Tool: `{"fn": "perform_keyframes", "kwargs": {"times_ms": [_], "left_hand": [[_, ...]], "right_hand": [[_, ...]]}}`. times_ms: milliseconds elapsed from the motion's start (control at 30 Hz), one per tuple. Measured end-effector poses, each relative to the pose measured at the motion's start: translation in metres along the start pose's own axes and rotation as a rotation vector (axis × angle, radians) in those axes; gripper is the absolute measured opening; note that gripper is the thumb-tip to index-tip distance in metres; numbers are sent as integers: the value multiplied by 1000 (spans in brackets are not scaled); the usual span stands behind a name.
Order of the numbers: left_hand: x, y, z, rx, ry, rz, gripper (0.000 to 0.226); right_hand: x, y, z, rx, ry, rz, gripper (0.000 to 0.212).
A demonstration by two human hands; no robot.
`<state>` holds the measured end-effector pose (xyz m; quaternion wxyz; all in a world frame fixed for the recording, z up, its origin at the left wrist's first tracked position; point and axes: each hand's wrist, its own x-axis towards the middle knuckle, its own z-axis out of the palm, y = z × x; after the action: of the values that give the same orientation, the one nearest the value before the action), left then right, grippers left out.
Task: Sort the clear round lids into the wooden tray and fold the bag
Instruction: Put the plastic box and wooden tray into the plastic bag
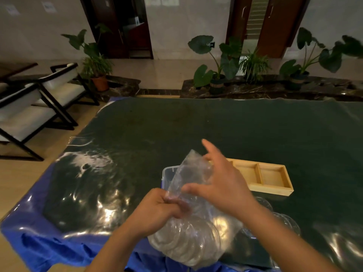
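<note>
A clear plastic bag (193, 216) full of several clear round lids (188, 244) is held up near the table's front edge. My left hand (159, 210) is closed on the bag's left side, about halfway up. My right hand (220, 179) touches the bag's upper part with thumb and fingers spread, the index finger raised. A wooden tray (275, 190) with divided compartments lies just beyond and to the right of my hands; the two compartments I can see hold nothing. More clear lids (286, 222) lie on the table at the right, partly hidden by my right forearm.
A clear plastic box (166, 173) stands behind the bag, mostly hidden. The table carries a dark green cloth (216, 122) under shiny clear film, with blue cloth (59, 244) hanging at the front left. Chairs (39, 99) stand on the left, potted plants (218, 75) behind.
</note>
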<state>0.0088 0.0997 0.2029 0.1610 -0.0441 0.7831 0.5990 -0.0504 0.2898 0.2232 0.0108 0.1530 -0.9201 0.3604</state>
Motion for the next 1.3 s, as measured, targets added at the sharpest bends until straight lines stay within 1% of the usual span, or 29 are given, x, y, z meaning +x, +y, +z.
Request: {"fn": "perform_keyframes", "kwargs": {"times_ms": [33, 67, 100, 133, 167, 200, 233, 300, 333, 367, 400, 467, 500, 533, 567, 600, 633, 667, 733, 767, 833, 867, 967, 1000, 1067, 1100, 1167, 1233, 1300], "left_hand": [[-1, 1, 2, 42, -21, 4, 30], [-2, 1, 1, 87, -27, 5, 30], [-4, 0, -3, 121, -11, 3, 29], [-6, -1, -9, 127, 27, -1, 28], [-9, -1, -16, 109, 64, -4, 27], [-12, -1, -22, 99, 85, -11, 26], [-15, -1, -26, 103, 85, -18, 25], [-19, 2, -30, 134, 65, -32, 23], [-20, 3, -31, 139, 75, -30, 22], [-20, 3, -33, 135, 95, -17, 24], [-20, 2, -34, 128, 130, -3, 33], [-19, -1, -37, 86, 208, 0, 43], [-20, -1, -37, 68, 233, -1, 41], [-20, -1, -36, 54, 243, 0, 37], [-20, -1, -35, 42, 236, 3, 30], [-21, 0, -34, 34, 220, 7, 22], [-21, 1, -33, 22, 201, 9, 18], [-21, 1, -34, 1, 186, 10, 19], [-18, -1, -38, -50, 185, 2, 31], [-16, -2, -38, -75, 196, -4, 37], [-12, -5, -38, -113, 223, -11, 39], [-10, -7, -38, -124, 236, -14, 38], [-8, -13, -37, -154, 258, -29, 34], [-8, -16, -38, -161, 253, -32, 32], [-9, -20, -41, -173, 249, -35, 32], [-9, -23, -43, -181, 248, -38, 34], [-8, -28, -46, -193, 247, -49, 32], [-5, -30, -47, -185, 243, -48, 23], [-1, -33, -48, -166, 254, -27, 25]], "right_hand": [[4, 2, 6, -108, 37, -65, 92], [12, 6, 3, -92, 105, -108, 62], [19, 14, -4, 74, 160, -66, 29], [27, 24, -13, 317, 179, 35, 16], [30, 33, -23, 546, 147, 136, 20], [29, 37, -28, 755, 51, 209, 22], [27, 36, -31, 870, -37, 257, 22], [21, 33, -29, 964, -108, 287, 18], [18, 29, -29, 982, -94, 306, 23], [14, 25, -32, 970, -74, 314, 44], [9, 23, -35, 894, -45, 294, 72], [-7, 13, -39, 511, -44, 229, 121], [-20, 8, -36, 252, -51, 190, 131], [-31, 6, -28, 12, -28, 125, 131], [-35, 9, -23, -120, 15, 41, 118], [-32, 17, -23, -153, 62, -44, 91], [-26, 24, -30, -72, 78, -78, 62], [-17, 29, -44, 103, 44, -10, 40], [-1, 41, -71, 506, -57, 167, 24], [2, 44, -81, 631, -92, 232, 23], [4, 47, -85, 705, -88, 268, 31], [2, 46, -84, 705, -70, 282, 43], [-18, 37, -74, 586, -30, 263, 97], [-25, 34, -70, 491, -26, 231, 102], [-29, 36, -60, 339, -6, 205, 88], [-26, 40, -60, 356, 14, 213, 72], [-17, 45, -70, 569, 34, 297, 46], [-12, 46, -81, 754, -30, 348, 34], [-14, 41, -86, 818, -165, 352, 30]]}}
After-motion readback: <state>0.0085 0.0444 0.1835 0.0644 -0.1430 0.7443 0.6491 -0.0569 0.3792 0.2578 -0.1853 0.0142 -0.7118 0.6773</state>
